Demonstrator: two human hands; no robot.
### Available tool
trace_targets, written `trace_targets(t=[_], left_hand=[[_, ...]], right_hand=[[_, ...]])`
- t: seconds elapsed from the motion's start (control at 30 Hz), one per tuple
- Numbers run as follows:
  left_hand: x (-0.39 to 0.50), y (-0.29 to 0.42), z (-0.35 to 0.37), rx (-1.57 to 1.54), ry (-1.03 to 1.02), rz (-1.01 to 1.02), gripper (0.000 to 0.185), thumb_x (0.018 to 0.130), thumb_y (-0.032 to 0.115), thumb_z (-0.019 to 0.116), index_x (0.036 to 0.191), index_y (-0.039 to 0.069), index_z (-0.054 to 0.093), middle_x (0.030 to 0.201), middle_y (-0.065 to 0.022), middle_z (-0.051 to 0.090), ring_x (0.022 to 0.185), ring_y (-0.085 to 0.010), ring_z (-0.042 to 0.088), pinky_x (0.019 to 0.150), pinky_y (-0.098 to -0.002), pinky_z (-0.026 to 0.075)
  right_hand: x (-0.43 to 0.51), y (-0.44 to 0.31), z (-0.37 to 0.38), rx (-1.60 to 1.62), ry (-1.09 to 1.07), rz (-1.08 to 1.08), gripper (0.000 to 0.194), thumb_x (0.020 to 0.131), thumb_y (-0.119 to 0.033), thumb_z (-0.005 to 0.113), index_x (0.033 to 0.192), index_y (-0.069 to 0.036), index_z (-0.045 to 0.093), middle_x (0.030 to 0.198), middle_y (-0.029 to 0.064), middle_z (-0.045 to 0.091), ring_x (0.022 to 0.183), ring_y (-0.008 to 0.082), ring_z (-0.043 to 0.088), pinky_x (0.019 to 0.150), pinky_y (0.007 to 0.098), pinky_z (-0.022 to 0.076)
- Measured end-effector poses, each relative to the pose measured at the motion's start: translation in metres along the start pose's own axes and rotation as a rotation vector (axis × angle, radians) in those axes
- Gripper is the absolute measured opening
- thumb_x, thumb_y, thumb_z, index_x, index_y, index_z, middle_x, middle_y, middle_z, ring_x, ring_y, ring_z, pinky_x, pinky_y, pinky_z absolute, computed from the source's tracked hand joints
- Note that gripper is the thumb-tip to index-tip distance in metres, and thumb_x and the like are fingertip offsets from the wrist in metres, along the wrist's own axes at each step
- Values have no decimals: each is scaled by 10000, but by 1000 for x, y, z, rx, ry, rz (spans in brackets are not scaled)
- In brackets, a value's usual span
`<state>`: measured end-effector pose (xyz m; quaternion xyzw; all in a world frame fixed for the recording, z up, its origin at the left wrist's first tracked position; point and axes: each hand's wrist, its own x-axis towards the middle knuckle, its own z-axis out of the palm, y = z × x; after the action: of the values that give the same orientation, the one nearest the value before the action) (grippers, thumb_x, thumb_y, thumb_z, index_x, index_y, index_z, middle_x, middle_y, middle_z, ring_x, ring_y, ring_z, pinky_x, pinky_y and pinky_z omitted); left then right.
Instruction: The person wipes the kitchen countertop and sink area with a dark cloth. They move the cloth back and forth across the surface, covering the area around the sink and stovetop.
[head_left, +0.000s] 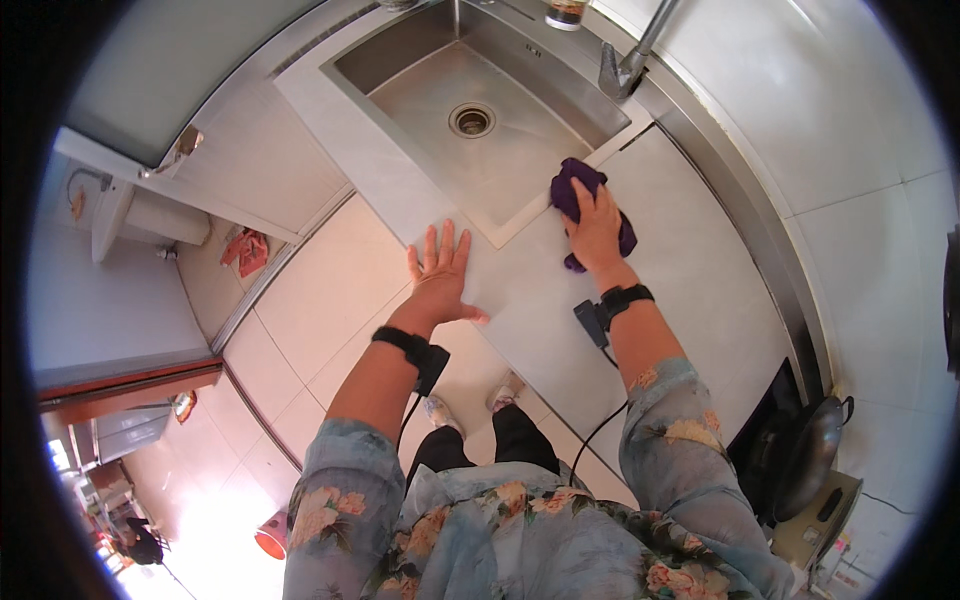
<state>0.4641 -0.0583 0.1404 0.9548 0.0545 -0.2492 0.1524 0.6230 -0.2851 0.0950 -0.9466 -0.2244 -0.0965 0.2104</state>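
Under the fingers of my right hand (596, 229) is a bunched dark purple cloth (574, 180), pressed against the light countertop (675, 247) beside the sink's near right corner. Part of the cloth is hidden beneath the palm. My left hand (440, 281) rests at the counter's front edge, fingers spread and holding nothing. Ahead of both hands lies a stainless steel sink (420, 90) with a round drain (472, 120) in its floor. A black strap with a small device is on each wrist.
A grey faucet (626, 67) rises behind the sink, with a jar (565, 13) near it. To the right, a dark wok (810, 457) stands by a black cooktop (757, 420). Cables run from both wrist devices. A red cloth (246, 251) and red bucket (271, 534) appear on the left.
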Motion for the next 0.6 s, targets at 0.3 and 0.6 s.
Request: trace_targets(t=[0.3, 0.6], left_hand=[[-83, 5, 64, -98, 90, 324, 1171, 644, 473, 815, 1510, 79, 132, 1579, -182, -7, 1453, -391, -12, 1137, -557, 128], [-198, -168, 180, -154, 16, 88, 973, 718, 461, 757, 1467, 68, 276, 1527, -183, 255, 1431, -345, 188, 1149, -500, 167]], right_hand=[[-101, -112, -5, 127, -130, -164, 734, 722, -93, 729, 1381, -222, 431, 1367, 226, 401, 1326, 414, 324, 1088, 526, 260], [-220, -117, -53, 161, -149, -56, 699, 699, -32, 737, 1341, -176, 499, 1361, 229, 431, 1298, 411, 379, 1072, 481, 316]])
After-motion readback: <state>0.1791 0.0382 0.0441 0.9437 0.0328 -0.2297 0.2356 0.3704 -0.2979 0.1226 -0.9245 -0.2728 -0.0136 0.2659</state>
